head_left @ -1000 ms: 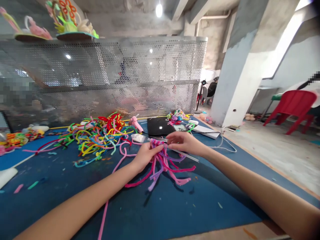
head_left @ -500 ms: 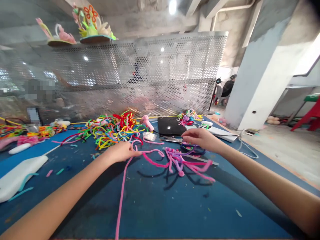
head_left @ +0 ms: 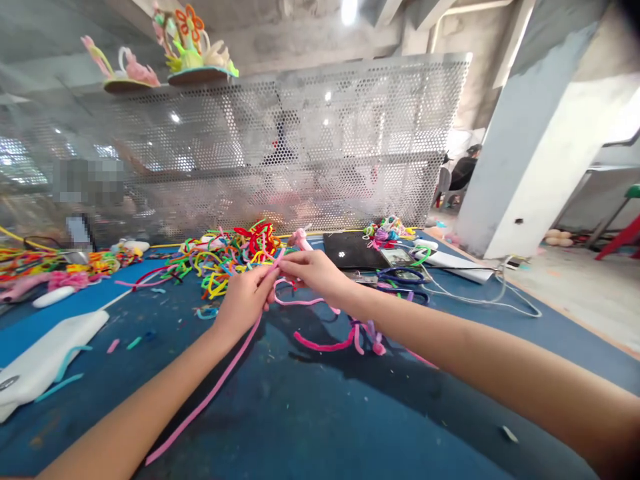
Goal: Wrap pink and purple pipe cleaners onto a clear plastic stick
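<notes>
My left hand (head_left: pixel 246 298) is closed on a long pink pipe cleaner (head_left: pixel 213 393), whose tail runs down toward the table's front edge. Right against it, my right hand (head_left: pixel 311 270) pinches the same pipe cleaner near the fingertips of the left. Another curved stretch of pink pipe cleaner (head_left: pixel 307 303) extends to the right below the hands. A pink and purple pipe-cleaner figure (head_left: pixel 373 337) lies on the blue table, partly covered by my right forearm. Just beyond that forearm are scissors with dark blue handles (head_left: pixel 403 277).
A tangled heap of colourful pipe cleaners (head_left: pixel 220 270) lies behind my left hand. At the back are a black flat case (head_left: pixel 350 250) and a white cable (head_left: pixel 480 303). A white glue gun-like object (head_left: pixel 65 350) rests at left. A perforated metal screen (head_left: pixel 310 147) closes off the back.
My right hand has moved left from beside the scissors to meet my left hand, and now grips the pink pipe cleaner. The pipe cleaner's tail has swung left.
</notes>
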`<state>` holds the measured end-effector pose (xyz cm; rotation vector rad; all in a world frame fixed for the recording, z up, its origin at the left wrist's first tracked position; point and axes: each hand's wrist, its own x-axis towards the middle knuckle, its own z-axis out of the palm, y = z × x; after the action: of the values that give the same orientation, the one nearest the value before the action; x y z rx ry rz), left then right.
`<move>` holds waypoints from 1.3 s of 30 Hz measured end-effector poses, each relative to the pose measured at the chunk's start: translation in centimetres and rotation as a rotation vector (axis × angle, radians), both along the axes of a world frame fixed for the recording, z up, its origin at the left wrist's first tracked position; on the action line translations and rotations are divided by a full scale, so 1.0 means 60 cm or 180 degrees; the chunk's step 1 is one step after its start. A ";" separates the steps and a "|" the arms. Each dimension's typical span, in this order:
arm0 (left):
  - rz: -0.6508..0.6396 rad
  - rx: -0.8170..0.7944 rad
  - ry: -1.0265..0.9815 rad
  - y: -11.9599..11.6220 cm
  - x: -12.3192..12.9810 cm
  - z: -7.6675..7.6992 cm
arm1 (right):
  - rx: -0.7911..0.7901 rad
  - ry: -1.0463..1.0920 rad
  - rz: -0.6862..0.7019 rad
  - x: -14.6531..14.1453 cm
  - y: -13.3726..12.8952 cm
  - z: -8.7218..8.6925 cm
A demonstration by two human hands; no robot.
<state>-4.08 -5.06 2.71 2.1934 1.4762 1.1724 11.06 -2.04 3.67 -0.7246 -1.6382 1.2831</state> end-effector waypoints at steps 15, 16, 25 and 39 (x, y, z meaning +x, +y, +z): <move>-0.1110 0.0255 0.0954 0.015 0.073 0.009 | 0.3763 0.0153 -0.2973 0.226 -0.023 0.182; -0.1307 0.0292 0.1132 0.017 0.090 0.012 | 0.4134 -0.0624 -0.2990 0.245 -0.027 0.180; -0.2326 -0.0043 0.1960 0.004 0.183 -0.045 | 0.2675 -0.3853 -0.1361 0.267 -0.015 -0.010; -0.2030 -0.0254 0.1440 0.017 0.154 -0.080 | 0.1306 -0.2876 -0.0918 0.276 -0.003 -0.104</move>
<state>5.14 -4.02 -2.11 2.6788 0.7926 0.4216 27.63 -2.21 -2.56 -1.3226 -2.2856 0.3634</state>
